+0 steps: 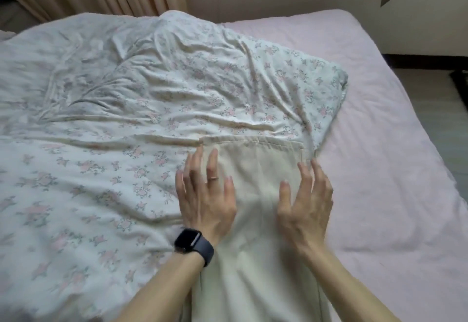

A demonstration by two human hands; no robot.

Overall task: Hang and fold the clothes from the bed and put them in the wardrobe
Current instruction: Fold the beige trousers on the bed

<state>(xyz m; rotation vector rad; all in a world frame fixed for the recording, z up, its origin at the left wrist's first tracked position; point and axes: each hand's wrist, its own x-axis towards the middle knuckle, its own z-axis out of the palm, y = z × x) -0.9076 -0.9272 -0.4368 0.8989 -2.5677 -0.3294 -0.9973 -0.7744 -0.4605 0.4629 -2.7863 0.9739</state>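
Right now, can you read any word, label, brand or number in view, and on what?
No text can be read anywhere in view.
Watch: screen dark, nothing displayed.
Cream garment: no tag or label showing.
Floral duvet: flower print only, no lettering.

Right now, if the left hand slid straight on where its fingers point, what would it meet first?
The left hand would likely meet the hem of the cream garment, then the floral duvet beyond.
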